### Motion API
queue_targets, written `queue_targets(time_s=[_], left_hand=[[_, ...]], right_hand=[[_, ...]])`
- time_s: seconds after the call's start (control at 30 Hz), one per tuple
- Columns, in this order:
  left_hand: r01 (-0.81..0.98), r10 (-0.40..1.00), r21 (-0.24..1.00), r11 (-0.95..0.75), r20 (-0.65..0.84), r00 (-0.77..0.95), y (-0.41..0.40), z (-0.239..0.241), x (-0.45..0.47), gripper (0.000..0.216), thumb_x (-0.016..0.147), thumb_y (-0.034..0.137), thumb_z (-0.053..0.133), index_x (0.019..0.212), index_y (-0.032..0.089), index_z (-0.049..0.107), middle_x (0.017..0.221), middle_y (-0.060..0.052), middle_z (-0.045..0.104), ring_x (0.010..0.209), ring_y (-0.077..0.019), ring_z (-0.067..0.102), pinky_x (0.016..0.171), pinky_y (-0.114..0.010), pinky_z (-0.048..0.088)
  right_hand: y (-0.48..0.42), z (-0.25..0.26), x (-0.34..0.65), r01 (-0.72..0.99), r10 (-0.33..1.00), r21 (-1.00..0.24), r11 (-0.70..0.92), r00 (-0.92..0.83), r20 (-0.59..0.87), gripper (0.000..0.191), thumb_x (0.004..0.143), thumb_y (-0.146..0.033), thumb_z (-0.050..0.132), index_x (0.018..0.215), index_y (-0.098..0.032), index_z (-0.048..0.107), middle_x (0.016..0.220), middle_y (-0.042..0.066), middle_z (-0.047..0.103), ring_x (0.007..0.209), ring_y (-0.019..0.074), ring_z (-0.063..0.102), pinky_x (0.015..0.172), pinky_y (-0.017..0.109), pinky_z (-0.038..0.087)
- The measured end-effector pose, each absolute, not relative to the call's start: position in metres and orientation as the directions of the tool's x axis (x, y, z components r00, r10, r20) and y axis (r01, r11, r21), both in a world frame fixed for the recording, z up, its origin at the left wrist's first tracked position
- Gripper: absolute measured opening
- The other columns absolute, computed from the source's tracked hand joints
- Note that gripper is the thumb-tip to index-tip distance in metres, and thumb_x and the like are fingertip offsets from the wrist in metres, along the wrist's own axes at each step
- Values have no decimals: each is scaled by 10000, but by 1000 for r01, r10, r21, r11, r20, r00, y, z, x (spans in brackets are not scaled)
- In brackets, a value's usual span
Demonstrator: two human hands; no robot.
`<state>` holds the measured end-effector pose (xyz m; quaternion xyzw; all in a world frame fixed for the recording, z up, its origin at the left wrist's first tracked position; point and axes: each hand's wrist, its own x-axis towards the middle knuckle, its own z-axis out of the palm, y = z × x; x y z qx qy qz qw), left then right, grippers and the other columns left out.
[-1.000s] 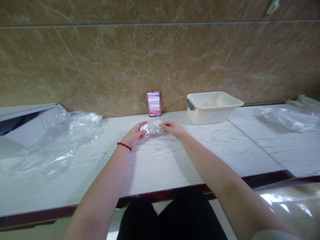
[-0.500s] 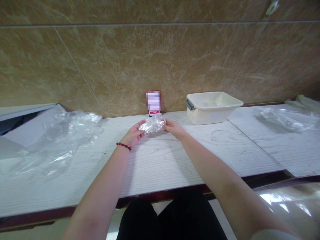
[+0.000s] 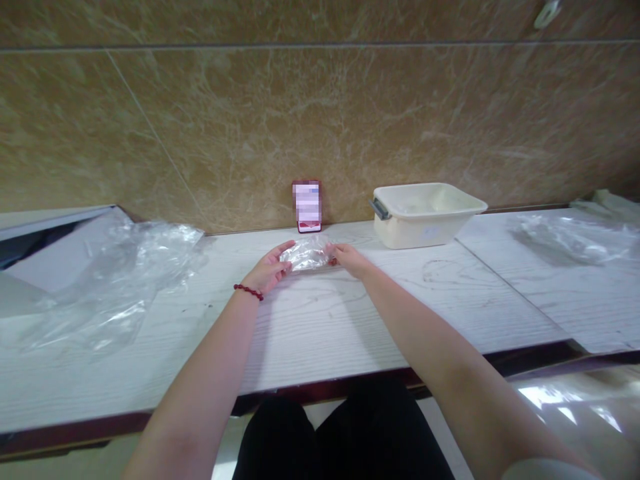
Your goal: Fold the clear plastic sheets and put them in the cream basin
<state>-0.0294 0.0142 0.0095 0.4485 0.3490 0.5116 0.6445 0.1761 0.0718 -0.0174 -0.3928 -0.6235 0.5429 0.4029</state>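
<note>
A small crumpled clear plastic bag (image 3: 306, 255) is held just above the white wood-grain table (image 3: 320, 327), between both hands. My left hand (image 3: 270, 268), with a red bead bracelet at the wrist, pinches the bag's left end. Its right end is pinched by my right hand (image 3: 347, 258). Both hands have their fingers closed on the plastic. What is inside the bag, if anything, I cannot make out.
A small red-edged card or phone (image 3: 307, 207) leans on the brown marble wall behind the hands. A cream plastic tub (image 3: 425, 213) stands to the right. Large clear plastic sheets lie at the left (image 3: 115, 280) and far right (image 3: 575, 240). The table's front edge runs above my dark-clothed knees.
The bag rose slightly and bunched up half a second ago, and is now lower and flatter again. Both hands stay at its ends, almost in the same place.
</note>
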Motion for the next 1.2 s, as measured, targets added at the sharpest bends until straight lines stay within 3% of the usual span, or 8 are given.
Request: queue_targets(time_s=[0.27,0.4,0.53,0.73,0.87,1.2], left_hand=[[-331,968,940,87,-1,253,12,11,-27,546,555,43,651,1060,211,530,842,-13,598,634,-62,547,578,-156,448],[-347,966,935,72,21,256,11,12,-27,537,552,26,635,1045,214,538,887,-13,589,658,-68,550,591,-167,455],[-354,969,933,66,24,244,11,13,-28,559,540,4,610,1050,222,536,902,-7,583,632,-51,540,555,-142,438],[-347,964,934,81,15,265,10,14,-28,582,533,0,605,1065,224,530,810,8,594,565,-36,524,541,-137,430],[-365,960,927,81,27,279,11,12,-28,557,533,5,621,1040,219,544,845,-5,595,599,-47,537,552,-140,438],[-357,954,931,78,35,299,10,13,-27,545,535,16,633,1035,214,545,809,-2,592,589,-47,532,546,-139,435]], right_hand=[[66,-13,179,181,888,-946,271,-425,173,330,589,-426,613,736,-131,621,620,1,565,553,80,471,526,202,367],[68,-17,176,122,870,-948,292,-446,211,339,602,-321,611,900,-159,611,730,8,594,617,86,496,572,205,379],[70,-19,175,106,874,-954,281,-438,209,347,649,-358,567,937,-171,613,722,-1,595,600,80,485,565,203,373],[70,-18,178,177,887,-953,246,-437,148,378,650,-471,550,817,-146,651,698,15,607,624,104,498,598,225,378],[68,-15,179,143,874,-966,217,-468,127,425,694,-519,476,839,-158,650,784,35,627,687,117,519,651,234,384],[61,-9,180,222,827,-925,310,-543,147,282,610,-390,595,687,-119,604,594,-13,535,567,86,450,545,200,353]])
